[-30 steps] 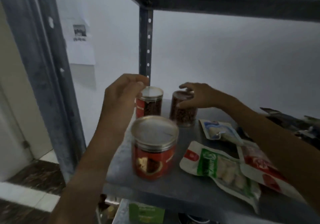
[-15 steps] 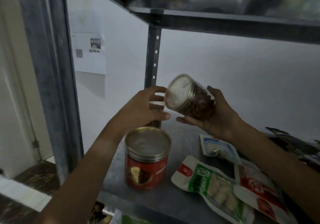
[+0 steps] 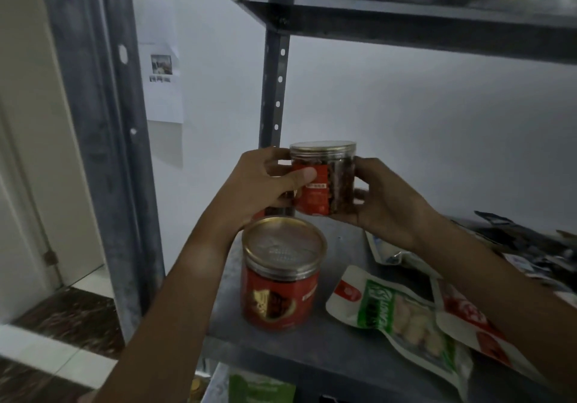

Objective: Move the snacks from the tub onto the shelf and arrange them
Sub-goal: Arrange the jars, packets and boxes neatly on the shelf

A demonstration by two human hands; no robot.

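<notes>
Red-labelled jar (image 3: 323,179) upright, gripped between left hand (image 3: 265,181) and right hand (image 3: 384,202) — bigger gold-lidded jar (image 3: 282,273) below, pouches (image 3: 402,315) beside.

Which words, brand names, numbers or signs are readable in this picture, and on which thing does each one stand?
No text can be read for certain.
Held jar, red label: print too small and blurred.
Big jar, red label: gold emblem and white print, blurred.
Green and white pouch: large white letters, too blurred to spell.
Red and white pouch: blurred.
Paper on the wall: a small photo with a dark line beneath, unreadable.
</notes>
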